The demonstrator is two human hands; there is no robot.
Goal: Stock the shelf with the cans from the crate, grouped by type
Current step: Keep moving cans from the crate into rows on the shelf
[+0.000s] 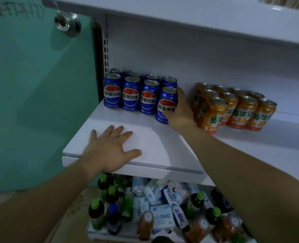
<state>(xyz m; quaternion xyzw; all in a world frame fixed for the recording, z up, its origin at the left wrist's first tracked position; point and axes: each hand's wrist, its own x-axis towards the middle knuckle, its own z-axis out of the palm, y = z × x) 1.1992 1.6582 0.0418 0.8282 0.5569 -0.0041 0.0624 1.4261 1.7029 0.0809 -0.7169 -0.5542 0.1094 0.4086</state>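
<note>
Several blue cola cans (130, 92) stand in two rows at the left back of the white shelf (162, 142). My right hand (180, 109) grips the frontmost blue can (165, 106) at the right end of that group, fingers round its far side, thumb on the label. To the right, several orange soda cans (232, 106) stand grouped. My left hand (110, 148) lies flat on the shelf's front edge with fingers spread. No crate is in view.
A white upper shelf (197, 18) overhangs the cans. A teal panel (31, 93) with a round metal fitting (68, 23) stands to the left. Below the shelf, green-capped bottles (101, 199) and blue-white packets (162, 214) lie jumbled.
</note>
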